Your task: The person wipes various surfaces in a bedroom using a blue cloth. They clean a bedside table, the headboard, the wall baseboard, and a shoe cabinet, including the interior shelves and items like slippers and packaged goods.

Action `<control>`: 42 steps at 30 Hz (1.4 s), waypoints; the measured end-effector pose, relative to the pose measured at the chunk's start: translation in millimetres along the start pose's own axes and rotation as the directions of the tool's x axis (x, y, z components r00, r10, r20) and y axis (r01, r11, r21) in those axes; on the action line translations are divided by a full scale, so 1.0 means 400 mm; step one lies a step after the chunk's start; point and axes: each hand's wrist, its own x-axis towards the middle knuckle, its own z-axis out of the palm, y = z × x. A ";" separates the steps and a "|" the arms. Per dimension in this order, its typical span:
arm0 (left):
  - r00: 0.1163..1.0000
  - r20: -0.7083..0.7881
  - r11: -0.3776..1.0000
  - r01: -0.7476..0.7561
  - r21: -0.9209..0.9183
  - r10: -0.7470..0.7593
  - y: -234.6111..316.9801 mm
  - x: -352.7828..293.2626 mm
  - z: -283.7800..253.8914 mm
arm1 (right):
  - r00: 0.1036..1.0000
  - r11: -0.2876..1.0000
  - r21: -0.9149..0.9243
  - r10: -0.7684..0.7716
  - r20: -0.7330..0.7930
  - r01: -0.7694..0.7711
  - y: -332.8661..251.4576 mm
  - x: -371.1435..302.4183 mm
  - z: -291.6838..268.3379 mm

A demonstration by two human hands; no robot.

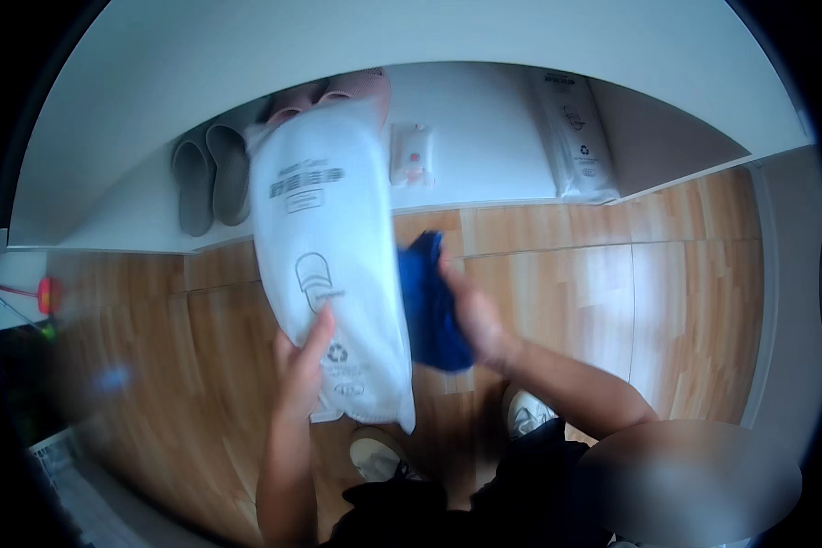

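Observation:
A long white slipper bag [347, 233] with a printed outline of a slipper is held up over the floor, its far end overlapping the cabinet's low shelf. My left hand [303, 365] grips its near left part, thumb on top and the other fingers mostly hidden beneath. Just right of the bag, my right hand [477, 315] is closed around a folded dark blue cloth [434, 315]. The cloth's left edge meets or passes behind the bag; I cannot tell whether they touch.
Along the white shelf [484, 110] are grey slippers [228, 178], partly covered pink slippers [363, 87], a small white packet [414, 155] and another white slipper bag [575, 146] at the right end. The cabinet top [411, 36] overhangs them. Light shoes [376, 455] stand on the wooden floor [557, 292].

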 end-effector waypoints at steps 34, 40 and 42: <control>0.932 -0.039 0.820 -0.337 -0.462 0.361 0.043 -0.024 0.063 | 0.367 -0.121 -0.387 -0.160 0.916 0.914 0.076 -0.085 0.041; 0.977 0.132 0.887 -0.093 -0.451 0.169 -0.015 -0.065 0.119 | 0.329 -0.520 -0.516 -0.412 0.850 0.681 -0.033 0.063 0.141; 0.980 0.102 0.886 -0.106 -0.452 0.169 -0.021 -0.058 0.123 | 0.438 -0.407 -0.605 -0.434 0.787 0.684 -0.051 0.092 0.168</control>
